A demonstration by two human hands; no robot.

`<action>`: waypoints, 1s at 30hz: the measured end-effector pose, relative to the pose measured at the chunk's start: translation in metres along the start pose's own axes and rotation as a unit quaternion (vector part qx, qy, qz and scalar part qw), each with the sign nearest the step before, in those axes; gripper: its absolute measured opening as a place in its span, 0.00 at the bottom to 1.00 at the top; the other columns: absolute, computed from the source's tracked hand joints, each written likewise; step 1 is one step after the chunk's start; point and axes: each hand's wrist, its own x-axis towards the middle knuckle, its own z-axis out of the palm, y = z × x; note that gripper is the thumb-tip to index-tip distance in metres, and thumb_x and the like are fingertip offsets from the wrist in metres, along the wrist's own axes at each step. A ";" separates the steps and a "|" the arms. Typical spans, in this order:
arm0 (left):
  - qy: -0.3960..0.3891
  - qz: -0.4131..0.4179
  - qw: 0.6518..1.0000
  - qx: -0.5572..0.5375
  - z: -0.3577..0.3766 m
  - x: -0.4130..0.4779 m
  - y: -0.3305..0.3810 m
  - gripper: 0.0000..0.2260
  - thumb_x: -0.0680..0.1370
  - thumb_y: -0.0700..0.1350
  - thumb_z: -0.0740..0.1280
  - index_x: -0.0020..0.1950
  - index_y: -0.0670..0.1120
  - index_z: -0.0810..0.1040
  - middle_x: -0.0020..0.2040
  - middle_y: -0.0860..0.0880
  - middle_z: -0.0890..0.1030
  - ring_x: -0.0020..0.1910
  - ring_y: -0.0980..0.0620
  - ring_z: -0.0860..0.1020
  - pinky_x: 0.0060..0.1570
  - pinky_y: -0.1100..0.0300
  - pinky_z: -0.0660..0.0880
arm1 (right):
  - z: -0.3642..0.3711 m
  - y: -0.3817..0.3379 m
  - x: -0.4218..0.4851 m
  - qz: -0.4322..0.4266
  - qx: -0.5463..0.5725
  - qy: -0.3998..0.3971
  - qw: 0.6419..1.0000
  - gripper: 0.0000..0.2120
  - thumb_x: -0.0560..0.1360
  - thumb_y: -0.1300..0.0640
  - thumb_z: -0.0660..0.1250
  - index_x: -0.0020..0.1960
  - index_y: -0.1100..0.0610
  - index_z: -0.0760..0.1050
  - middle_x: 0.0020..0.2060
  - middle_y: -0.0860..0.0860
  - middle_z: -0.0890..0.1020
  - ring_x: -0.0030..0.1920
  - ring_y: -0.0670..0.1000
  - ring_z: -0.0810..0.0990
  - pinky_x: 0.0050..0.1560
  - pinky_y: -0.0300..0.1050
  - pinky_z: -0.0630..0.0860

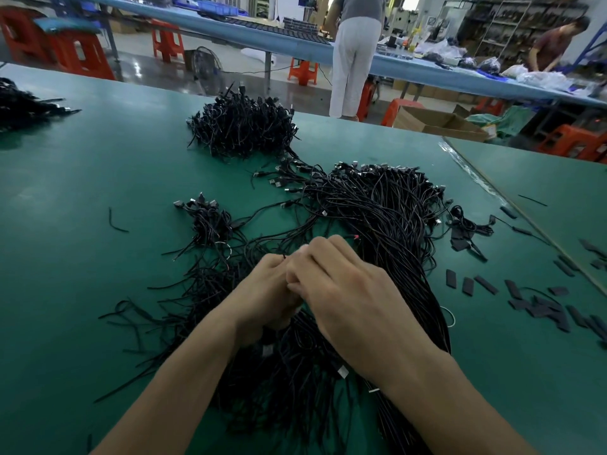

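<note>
A big sheaf of thin black cables [387, 218] with USB plugs lies across the green table [98, 178], running from the far plugs down under my arms. My left hand [262, 290] and my right hand [341, 290] meet over the sheaf, fingers curled together around a thin cable end [284, 256] with a red tip showing between them. What sits inside my left palm is hidden by the right hand.
A tangled mound of cables [244, 126] sits further back, a small bundle [207, 218] to the left, another pile [19, 103] at the far left edge. Black sleeve pieces [538, 300] are scattered on the right. Two people stand at the blue bench [230, 27] behind.
</note>
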 end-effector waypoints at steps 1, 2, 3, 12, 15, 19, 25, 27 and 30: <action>-0.021 -0.026 0.999 -0.011 0.000 -0.002 0.000 0.20 0.85 0.43 0.55 0.34 0.38 0.67 0.26 0.49 0.60 0.22 0.54 0.54 0.26 0.62 0.51 | -0.001 0.002 0.001 -0.021 0.001 0.001 1.000 0.09 0.72 0.64 0.73 0.47 0.56 0.74 0.47 0.50 0.74 0.47 0.49 0.70 0.41 0.41 0.71; -0.032 -0.050 0.998 -0.021 0.000 -0.002 0.000 0.20 0.84 0.43 0.55 0.32 0.40 0.67 0.25 0.49 0.60 0.22 0.54 0.55 0.27 0.62 0.51 | -0.002 0.004 0.001 -0.033 0.007 0.004 0.999 0.08 0.73 0.64 0.72 0.46 0.56 0.74 0.48 0.50 0.75 0.49 0.50 0.70 0.46 0.43 0.70; -0.036 -0.065 0.997 -0.029 -0.001 -0.003 0.000 0.21 0.84 0.43 0.55 0.30 0.44 0.67 0.25 0.50 0.61 0.22 0.54 0.55 0.26 0.63 0.51 | -0.004 0.006 0.002 -0.038 0.016 0.007 0.999 0.08 0.73 0.64 0.72 0.45 0.56 0.74 0.50 0.51 0.75 0.50 0.51 0.71 0.48 0.45 0.71; -0.024 -0.083 0.996 -0.015 0.002 0.002 -0.002 0.25 0.83 0.50 0.55 0.25 0.50 0.65 0.24 0.51 0.60 0.21 0.54 0.55 0.23 0.65 0.54 | -0.001 0.015 0.001 0.028 0.126 -0.039 0.991 0.04 0.81 0.58 0.62 0.47 0.54 0.71 0.46 0.46 0.74 0.48 0.46 0.71 0.51 0.40 0.71; -0.040 -0.067 0.997 -0.023 0.003 0.004 0.001 0.27 0.79 0.69 0.53 0.28 0.52 0.66 0.26 0.52 0.60 0.23 0.54 0.56 0.22 0.65 0.56 | 0.004 0.020 0.002 0.078 0.174 -0.045 0.981 0.04 0.82 0.57 0.61 0.48 0.54 0.72 0.46 0.46 0.75 0.48 0.45 0.71 0.51 0.40 0.72; -0.067 -0.056 0.996 0.016 0.002 0.011 0.002 0.25 0.82 0.63 0.57 0.31 0.48 0.66 0.23 0.52 0.63 0.26 0.52 0.60 0.24 0.65 0.62 | 0.005 0.027 0.005 0.130 0.242 -0.063 0.959 0.04 0.82 0.56 0.61 0.49 0.53 0.74 0.45 0.45 0.75 0.46 0.45 0.74 0.48 0.44 0.74; -0.226 -0.008 0.967 0.118 -0.015 -0.004 0.006 0.10 0.74 0.49 0.76 0.40 0.45 0.79 0.30 0.47 0.65 0.25 0.52 0.60 0.25 0.62 0.58 | -0.002 0.033 0.005 0.130 0.279 -0.131 0.942 0.08 0.81 0.52 0.64 0.43 0.45 0.72 0.43 0.43 0.76 0.43 0.42 0.75 0.43 0.38 0.74; -0.222 -0.003 0.966 0.132 -0.012 -0.005 0.005 0.11 0.78 0.45 0.73 0.38 0.43 0.77 0.27 0.48 0.63 0.24 0.52 0.58 0.23 0.61 0.57 | 0.000 0.032 0.004 0.122 0.265 -0.142 0.946 0.08 0.81 0.52 0.64 0.43 0.44 0.71 0.43 0.43 0.75 0.43 0.43 0.75 0.46 0.42 0.75; -0.203 0.006 0.970 0.135 -0.009 -0.003 -0.001 0.14 0.82 0.44 0.67 0.36 0.44 0.77 0.25 0.51 0.63 0.21 0.54 0.59 0.22 0.63 0.57 | 0.002 0.032 0.001 0.112 0.264 -0.127 0.949 0.04 0.80 0.52 0.65 0.48 0.45 0.72 0.43 0.42 0.75 0.46 0.42 0.74 0.49 0.43 0.75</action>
